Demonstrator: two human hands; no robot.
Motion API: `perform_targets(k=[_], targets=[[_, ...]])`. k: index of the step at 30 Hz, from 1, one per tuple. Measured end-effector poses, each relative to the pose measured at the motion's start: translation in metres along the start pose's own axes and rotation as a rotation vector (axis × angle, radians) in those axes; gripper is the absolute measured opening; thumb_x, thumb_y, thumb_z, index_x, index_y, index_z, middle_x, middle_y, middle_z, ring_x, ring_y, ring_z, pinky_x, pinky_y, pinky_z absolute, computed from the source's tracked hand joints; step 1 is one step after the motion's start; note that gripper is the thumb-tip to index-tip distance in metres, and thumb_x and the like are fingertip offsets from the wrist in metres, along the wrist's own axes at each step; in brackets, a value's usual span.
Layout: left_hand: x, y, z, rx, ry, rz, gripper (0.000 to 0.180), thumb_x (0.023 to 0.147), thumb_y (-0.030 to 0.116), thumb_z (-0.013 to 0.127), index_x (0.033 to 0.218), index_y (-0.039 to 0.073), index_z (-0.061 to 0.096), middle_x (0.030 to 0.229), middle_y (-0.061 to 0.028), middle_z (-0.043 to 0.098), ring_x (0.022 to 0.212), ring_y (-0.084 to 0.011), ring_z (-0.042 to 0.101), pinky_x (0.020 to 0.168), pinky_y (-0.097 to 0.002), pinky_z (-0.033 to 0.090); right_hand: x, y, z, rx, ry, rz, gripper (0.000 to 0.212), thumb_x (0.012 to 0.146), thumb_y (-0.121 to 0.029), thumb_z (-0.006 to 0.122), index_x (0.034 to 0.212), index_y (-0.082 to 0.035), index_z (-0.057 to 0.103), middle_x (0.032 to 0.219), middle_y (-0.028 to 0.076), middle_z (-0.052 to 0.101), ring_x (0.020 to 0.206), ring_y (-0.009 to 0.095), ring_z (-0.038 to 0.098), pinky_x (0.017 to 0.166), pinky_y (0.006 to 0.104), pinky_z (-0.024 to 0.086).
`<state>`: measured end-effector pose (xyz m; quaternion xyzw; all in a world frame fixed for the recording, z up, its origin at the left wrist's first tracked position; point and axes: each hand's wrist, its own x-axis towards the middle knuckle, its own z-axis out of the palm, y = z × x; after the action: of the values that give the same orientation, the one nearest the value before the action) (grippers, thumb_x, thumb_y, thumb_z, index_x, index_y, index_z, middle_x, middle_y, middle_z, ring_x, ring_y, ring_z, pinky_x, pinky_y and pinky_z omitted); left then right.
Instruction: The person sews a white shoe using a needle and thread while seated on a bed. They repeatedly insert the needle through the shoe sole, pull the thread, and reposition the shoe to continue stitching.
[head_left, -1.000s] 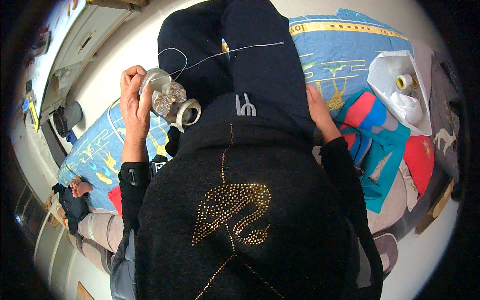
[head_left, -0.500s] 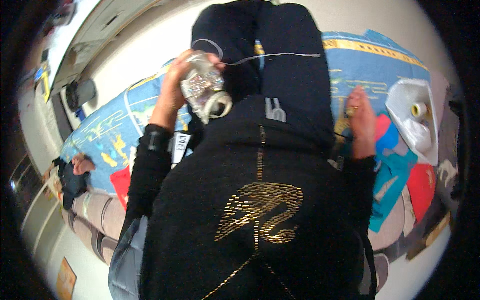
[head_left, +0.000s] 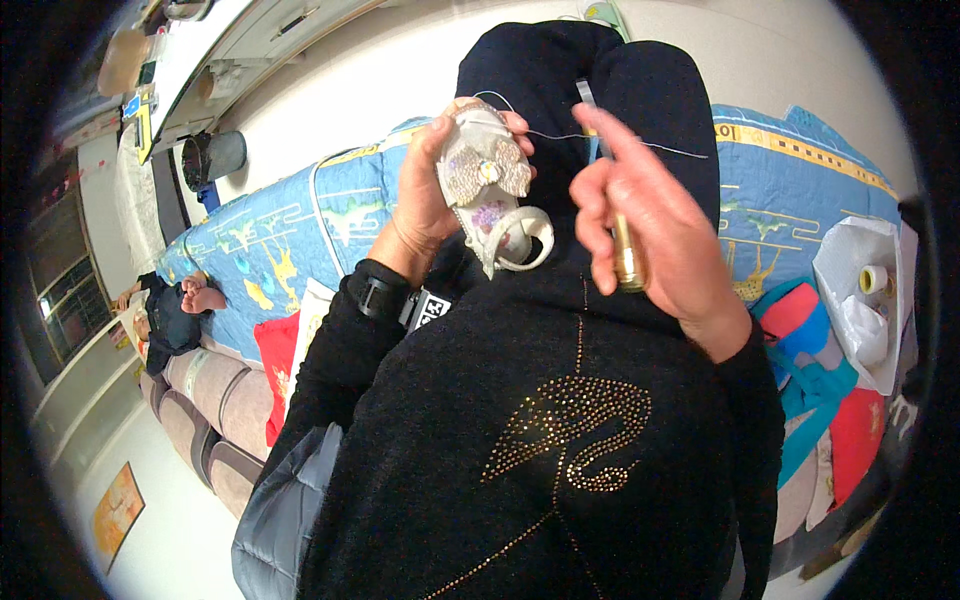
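My left hand (head_left: 425,185) is closed around a small silvery-white shoe (head_left: 490,215) with a rhinestone bow and a curled strap. Flowery purple print shows inside it. From the shoe a thin pale thread (head_left: 560,136) runs right across my dark trousers. My right hand (head_left: 645,215) is raised just right of the shoe, slightly blurred. Its index finger points up and forward, near the thread, while the other fingers curl around a gold cylindrical handle (head_left: 625,255). Whatever is at the handle's far end is hidden by my hand.
A blue patterned cover (head_left: 270,230) spreads over the seat on both sides. At the right stand a white tray (head_left: 850,320) with a yellowish spool (head_left: 875,279) and folded teal cloth (head_left: 815,395). Another person's bare feet (head_left: 203,296) show at the left. A dark bin (head_left: 215,155) sits beyond.
My right hand has come in from the right side to beside the shoe, bringing the gold handle. The shoe has turned so its bow faces up. The whole view has shifted.
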<state>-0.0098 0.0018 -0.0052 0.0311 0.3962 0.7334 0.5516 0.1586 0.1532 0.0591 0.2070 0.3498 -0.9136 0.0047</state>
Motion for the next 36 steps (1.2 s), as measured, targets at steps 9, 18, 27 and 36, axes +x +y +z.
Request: perform_targets(k=[9, 18, 27, 36], targets=[[-0.013, 0.005, 0.023, 0.257, -0.049, 0.039, 0.061, 0.085, 0.054, 0.05, 0.121, 0.004, 0.047, 0.106, -0.0156, 0.06, 0.097, -0.0257, 0.063, 0.083, -0.0381, 0.054, -0.003, 0.003, 0.001, -0.254, -0.056, 0.084, 0.045, 0.1, -0.007, 0.039, 0.145, -0.007, 0.036, 0.082, -0.001, 0.046, 0.055, 0.001, 0.035, 0.043, 0.0145, 0.031], [-0.015, 0.007, 0.032, 0.26, -0.05, 0.011, 0.063, 0.084, 0.056, 0.055, 0.119, 0.004, 0.05, 0.108, -0.0131, 0.058, 0.098, -0.0229, 0.061, 0.084, -0.0349, 0.052, -0.003, 0.005, 0.002, -0.528, -0.018, -0.049, 0.041, 0.098, -0.006, 0.045, 0.139, -0.007, 0.046, 0.07, -0.001, 0.045, 0.057, 0.002, 0.037, 0.051, 0.0178, 0.033], [-0.014, 0.005, 0.029, 0.292, -0.076, 0.029, 0.065, 0.083, 0.058, 0.054, 0.118, 0.003, 0.05, 0.107, -0.0136, 0.058, 0.097, -0.0208, 0.059, 0.083, -0.0324, 0.051, -0.001, 0.007, 0.003, -0.592, 0.019, -0.115, 0.038, 0.093, -0.003, 0.051, 0.13, -0.008, 0.056, 0.073, 0.01, 0.059, 0.062, 0.008, 0.052, 0.06, 0.0248, 0.046], [-0.015, 0.004, 0.028, 0.292, -0.079, 0.028, 0.067, 0.083, 0.059, 0.054, 0.119, 0.002, 0.05, 0.108, -0.0147, 0.058, 0.099, -0.0222, 0.059, 0.084, -0.0334, 0.051, -0.002, 0.007, 0.003, -0.661, 0.025, -0.157, 0.038, 0.093, -0.002, 0.051, 0.13, -0.009, 0.056, 0.086, 0.017, 0.065, 0.066, 0.011, 0.057, 0.062, 0.0263, 0.047]])
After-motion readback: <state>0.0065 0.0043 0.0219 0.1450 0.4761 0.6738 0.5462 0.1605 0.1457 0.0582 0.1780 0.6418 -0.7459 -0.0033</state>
